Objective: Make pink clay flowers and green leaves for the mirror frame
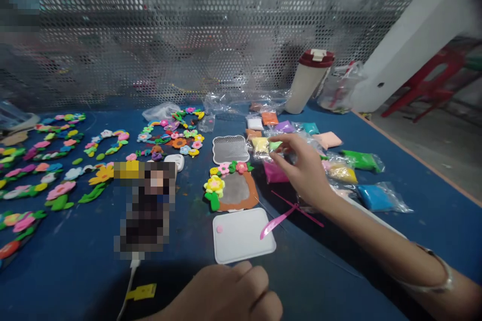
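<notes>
My right hand (304, 168) reaches over the packets, thumb and fingertips closed on a light green clay packet (275, 146). Beside it lie a pale yellow packet (260, 145) and a magenta packet (276, 172). My left hand (235, 295) is curled at the bottom edge; whatever it may hold is hidden. Just beyond it lies a white board (243, 243) with a small pink dot of clay (219, 229). A pink plastic tool (277, 221) overlaps the board's right side. Behind the board is a mirror frame (226, 205) with brown clay and clay flowers.
Several clay-decorated frames (107, 141) cover the left of the blue table (196, 281). A phone (146, 210) with a cable stands left of centre. A plain mirror (230, 149), more packets (372, 196) and a tumbler (309, 83) are farther back, before a perforated metal panel (169, 35).
</notes>
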